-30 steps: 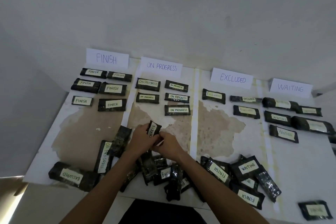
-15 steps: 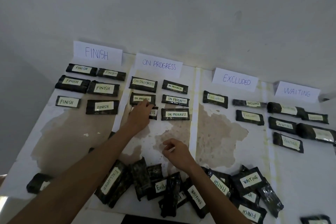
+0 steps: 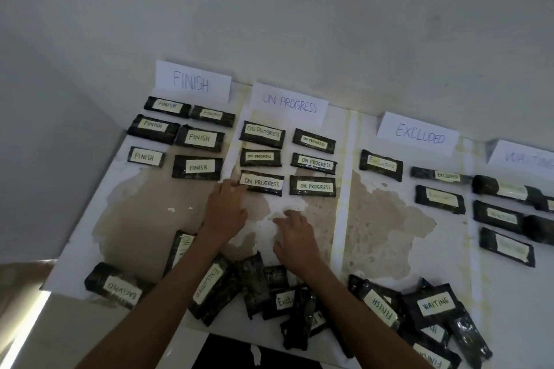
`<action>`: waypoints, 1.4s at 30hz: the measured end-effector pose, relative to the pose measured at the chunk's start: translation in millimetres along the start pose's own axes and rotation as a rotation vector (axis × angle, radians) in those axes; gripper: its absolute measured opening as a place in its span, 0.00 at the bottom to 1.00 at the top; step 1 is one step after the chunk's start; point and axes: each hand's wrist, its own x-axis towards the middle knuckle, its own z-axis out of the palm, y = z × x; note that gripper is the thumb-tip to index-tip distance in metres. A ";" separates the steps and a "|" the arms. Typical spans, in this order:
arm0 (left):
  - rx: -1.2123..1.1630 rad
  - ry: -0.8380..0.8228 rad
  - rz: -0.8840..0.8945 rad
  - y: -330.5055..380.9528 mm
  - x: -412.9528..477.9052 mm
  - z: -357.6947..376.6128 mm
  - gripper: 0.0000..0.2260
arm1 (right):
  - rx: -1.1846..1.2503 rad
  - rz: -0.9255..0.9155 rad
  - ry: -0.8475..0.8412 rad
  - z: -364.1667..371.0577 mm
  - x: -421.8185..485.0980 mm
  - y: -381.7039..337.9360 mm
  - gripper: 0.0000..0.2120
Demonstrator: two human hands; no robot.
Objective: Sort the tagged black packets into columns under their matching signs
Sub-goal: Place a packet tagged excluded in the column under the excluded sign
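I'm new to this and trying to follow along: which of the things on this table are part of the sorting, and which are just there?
Part of the job:
- signs, e.g. ON PROGRESS sign
- sorted packets, e.g. ON PROGRESS packet at the left hand
- unsorted pile, e.g. WAITING packet
- right hand, empty

Just there:
- stained table
- wall

Both forearms are bare from the lower edge of the frame up to the wrists, with no sleeve showing. The left hand [image 3: 224,210] and the right hand [image 3: 295,238] carry no glove, ring, watch or band that can be made out. The fingers look slender, with short nails, though the dim light blurs finer detail.
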 end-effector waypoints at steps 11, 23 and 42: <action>-0.029 -0.083 -0.205 -39.3 -53.9 5.6 0.31 | -0.154 0.018 -0.077 19.3 -0.5 -0.2 0.28; -0.997 -0.304 -0.540 -10.1 -62.7 -41.3 0.12 | 0.358 0.005 -0.024 -26.8 -14.2 -57.4 0.21; -0.686 -0.493 -0.083 19.6 -63.0 -33.8 0.24 | -0.272 -0.495 0.111 -29.1 -36.7 -43.5 0.31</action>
